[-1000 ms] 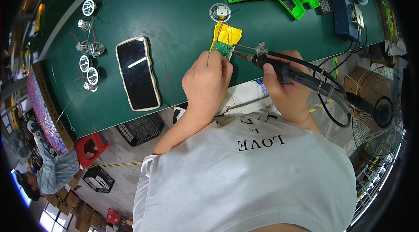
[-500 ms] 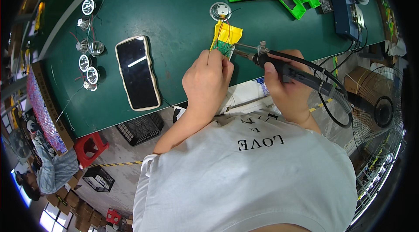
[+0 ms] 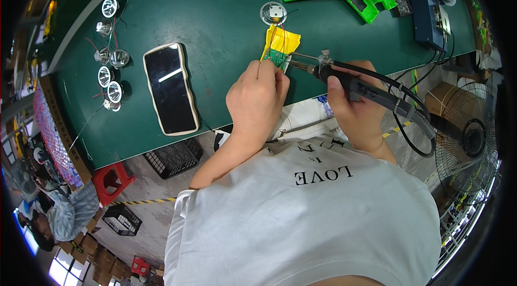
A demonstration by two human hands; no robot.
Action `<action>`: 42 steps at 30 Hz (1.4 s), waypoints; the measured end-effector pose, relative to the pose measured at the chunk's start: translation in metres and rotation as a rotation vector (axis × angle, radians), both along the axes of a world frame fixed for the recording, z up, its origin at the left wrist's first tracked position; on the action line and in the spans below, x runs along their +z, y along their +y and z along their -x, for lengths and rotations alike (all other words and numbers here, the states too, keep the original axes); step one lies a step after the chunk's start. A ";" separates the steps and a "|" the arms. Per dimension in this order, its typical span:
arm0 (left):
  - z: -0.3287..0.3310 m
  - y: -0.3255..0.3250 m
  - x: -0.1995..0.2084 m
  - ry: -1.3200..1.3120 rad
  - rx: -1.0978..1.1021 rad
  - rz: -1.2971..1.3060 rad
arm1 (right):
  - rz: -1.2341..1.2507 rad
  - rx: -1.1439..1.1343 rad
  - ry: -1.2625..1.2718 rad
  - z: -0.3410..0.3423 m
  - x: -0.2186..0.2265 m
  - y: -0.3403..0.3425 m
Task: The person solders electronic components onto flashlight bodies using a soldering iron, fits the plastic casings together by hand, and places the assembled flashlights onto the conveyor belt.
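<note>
Pretty even, bright light across the green table (image 3: pixel 226 22), with a hard white streak glaring off the phone (image 3: pixel 173 97) and sparkles in the lamp reflectors (image 3: pixel 110 7). The window (image 3: pixel 63 269) at lower left is blown out. Fisheye bends the table edges, corners go black, and the rim looks kinda mushy while the middle's decently sharp

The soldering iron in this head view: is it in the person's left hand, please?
No, the right hand holds the soldering iron, while the left hand is at the green circuit board.
</note>
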State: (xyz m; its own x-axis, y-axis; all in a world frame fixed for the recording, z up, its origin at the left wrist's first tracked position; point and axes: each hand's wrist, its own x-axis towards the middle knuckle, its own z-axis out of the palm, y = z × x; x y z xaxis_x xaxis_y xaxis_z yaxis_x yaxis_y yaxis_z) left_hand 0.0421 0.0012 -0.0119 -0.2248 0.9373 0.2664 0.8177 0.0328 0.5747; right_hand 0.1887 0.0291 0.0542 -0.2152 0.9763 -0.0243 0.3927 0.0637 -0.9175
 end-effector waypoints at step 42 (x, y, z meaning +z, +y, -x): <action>0.020 0.064 0.039 0.047 -0.876 0.317 | -0.182 -0.593 0.756 -0.101 -0.042 0.027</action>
